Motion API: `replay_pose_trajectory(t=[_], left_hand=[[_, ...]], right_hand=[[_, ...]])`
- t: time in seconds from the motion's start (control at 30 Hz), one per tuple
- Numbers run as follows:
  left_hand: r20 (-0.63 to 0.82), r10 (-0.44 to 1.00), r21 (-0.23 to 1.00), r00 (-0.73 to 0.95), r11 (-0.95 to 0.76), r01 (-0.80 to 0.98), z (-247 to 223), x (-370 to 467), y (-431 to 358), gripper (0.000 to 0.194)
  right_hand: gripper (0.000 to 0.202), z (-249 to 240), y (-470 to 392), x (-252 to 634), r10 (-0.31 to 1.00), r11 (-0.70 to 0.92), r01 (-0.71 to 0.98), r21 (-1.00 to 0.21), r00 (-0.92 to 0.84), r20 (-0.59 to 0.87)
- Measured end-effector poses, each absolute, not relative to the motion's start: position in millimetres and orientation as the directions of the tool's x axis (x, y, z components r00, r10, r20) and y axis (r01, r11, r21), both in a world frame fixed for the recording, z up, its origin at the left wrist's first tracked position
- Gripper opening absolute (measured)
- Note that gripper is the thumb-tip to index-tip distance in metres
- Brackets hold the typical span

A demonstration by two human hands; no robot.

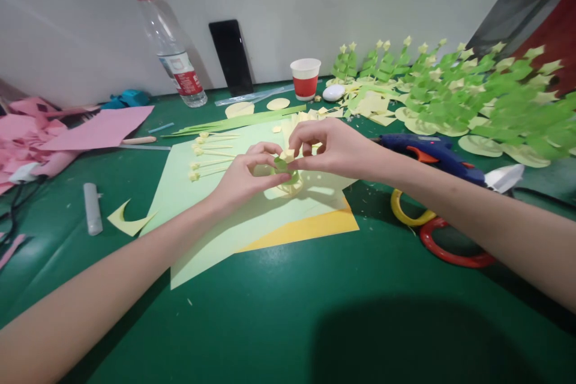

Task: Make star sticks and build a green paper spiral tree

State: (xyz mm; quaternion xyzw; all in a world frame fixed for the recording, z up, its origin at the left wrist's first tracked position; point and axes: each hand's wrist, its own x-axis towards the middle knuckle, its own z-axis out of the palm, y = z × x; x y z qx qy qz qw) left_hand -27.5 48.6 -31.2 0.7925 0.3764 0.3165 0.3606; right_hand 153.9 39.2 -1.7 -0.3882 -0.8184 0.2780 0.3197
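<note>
Both hands meet over a small paper plant, with a pale yellow star (287,156) on top and green paper leaves (294,178) below it. My left hand (245,171) pinches the plant from the left, thumb and fingers closed around its leaves. On the other side, the curled fingers of my right hand (328,145) grip it by the star. A round pale yellow base (288,191) shows underneath, partly hidden by the fingers. Light green paper sheets (211,216) lie below the hands. Several yellow sticks with star tips (213,154) rest left of the plant.
Finished paper plants (477,84) crowd the back right. A blue glue gun (423,144) and scissors with red and yellow handles (450,246) lie by my right forearm. A paper cup (306,79), phone (231,57) and bottle (180,66) stand behind; pink paper (99,129) lies left.
</note>
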Motion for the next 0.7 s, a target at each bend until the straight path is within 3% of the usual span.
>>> replay_pose_trajectory(t=[0.17,0.3,0.4,0.47,0.5,0.6,0.7], left_hand=[[0.202,0.844,0.836,0.496,-0.413,0.362,-28,-26,46,0.005],[0.166,0.863,0.845,0.477,-0.374,0.382,-27,-26,45,0.006],[0.144,0.871,0.852,0.470,-0.351,0.389,-27,-26,45,0.008],[0.122,0.876,0.860,0.466,-0.328,0.391,-26,-26,44,0.009],[0.109,0.879,0.865,0.464,-0.314,0.391,-26,-26,44,0.010],[0.091,0.887,0.872,0.453,-0.291,0.394,-25,-25,44,0.012],[0.097,0.889,0.865,0.447,-0.297,0.405,-24,-24,44,0.014]], right_hand=[[0.004,4,37,154,0.814,0.551,0.532,-0.643,-0.511,0.275],[0.021,34,28,164,0.865,0.472,0.687,-0.553,-0.482,0.140],[0.023,51,20,188,0.953,0.295,0.898,-0.327,-0.300,0.036],[0.024,48,14,213,0.997,0.067,0.998,-0.007,-0.067,-0.032],[0.020,42,10,227,0.998,-0.012,0.997,0.070,0.015,-0.053],[0.023,16,-6,265,0.982,-0.150,0.971,0.187,0.169,-0.089],[0.031,-4,-20,282,0.962,-0.241,0.949,0.202,0.261,-0.080]])
